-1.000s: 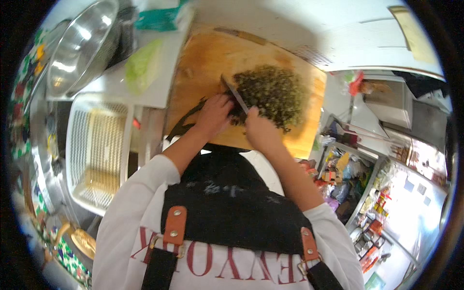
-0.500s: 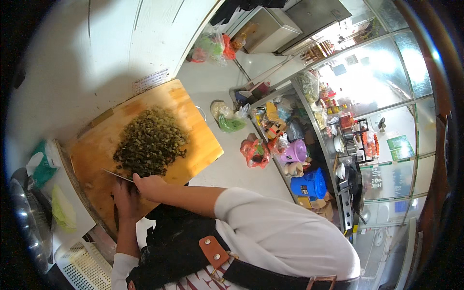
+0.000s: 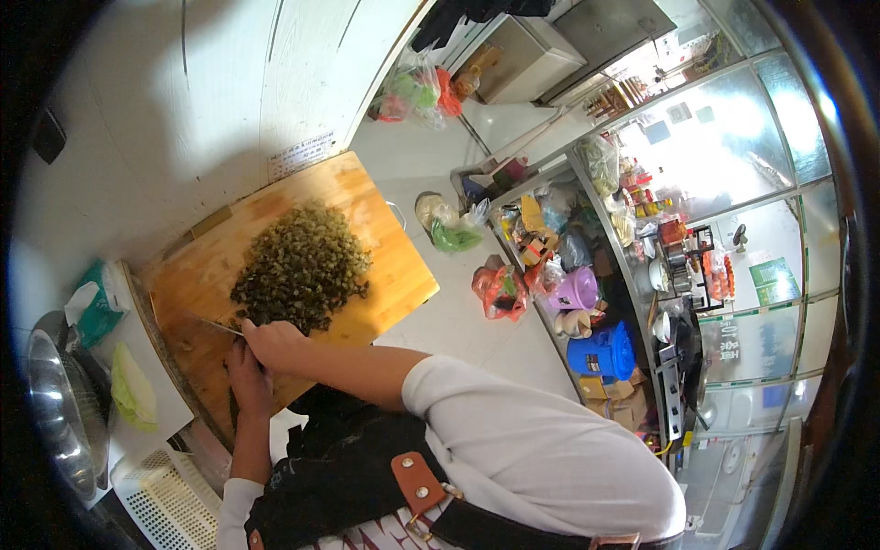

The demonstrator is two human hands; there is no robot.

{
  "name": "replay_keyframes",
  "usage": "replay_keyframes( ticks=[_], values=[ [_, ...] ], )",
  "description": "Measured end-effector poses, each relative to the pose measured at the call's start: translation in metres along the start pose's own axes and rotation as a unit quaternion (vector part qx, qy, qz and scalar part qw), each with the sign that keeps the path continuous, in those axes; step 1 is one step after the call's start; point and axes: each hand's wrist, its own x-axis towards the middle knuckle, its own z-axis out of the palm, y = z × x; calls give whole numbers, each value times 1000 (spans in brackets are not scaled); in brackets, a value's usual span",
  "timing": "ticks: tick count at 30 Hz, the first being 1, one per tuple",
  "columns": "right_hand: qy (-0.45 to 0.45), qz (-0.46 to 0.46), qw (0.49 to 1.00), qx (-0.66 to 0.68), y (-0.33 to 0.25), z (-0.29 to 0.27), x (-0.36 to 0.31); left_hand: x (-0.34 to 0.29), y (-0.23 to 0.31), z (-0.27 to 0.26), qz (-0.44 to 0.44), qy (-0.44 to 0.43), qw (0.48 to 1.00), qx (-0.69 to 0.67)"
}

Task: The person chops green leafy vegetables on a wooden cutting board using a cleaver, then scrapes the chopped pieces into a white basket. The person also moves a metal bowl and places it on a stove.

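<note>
A broad heap of chopped dark green vegetable (image 3: 302,264) covers the middle of the wooden cutting board (image 3: 394,275). My right hand (image 3: 277,346) is closed on the handle of a knife (image 3: 216,324), and its thin blade points left over the board at the near side of the heap. Close beside it, just below the blade, is my left hand (image 3: 249,379) with its fingers drawn together. A dark strip shows along that hand's left side; what the fingers hold is hidden.
At left stand a metal bowl (image 3: 57,417), a green-and-white packet (image 3: 99,307), a pale cabbage leaf (image 3: 134,390) and a white plastic basket (image 3: 165,502). A white wall (image 3: 229,101) borders the board's far side. Bags, a blue bucket (image 3: 600,351) and a stove (image 3: 674,394) are at right.
The whole view has shifted slightly, so the board and room sit further right. My right hand stays on the knife, and my left hand stays beside it. The heap looks much the same.
</note>
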Motion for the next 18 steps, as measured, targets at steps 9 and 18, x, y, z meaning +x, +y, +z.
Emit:
replay_keyframes(
  ticks=[9,18],
  values=[
    [-10,-7,1000,-5,7,23,-4,-6,-20,13,-124,7,972,-201],
    [-51,18,998,-19,21,25,-24,-14,-23,25,-25,31,998,-51]
  ],
)
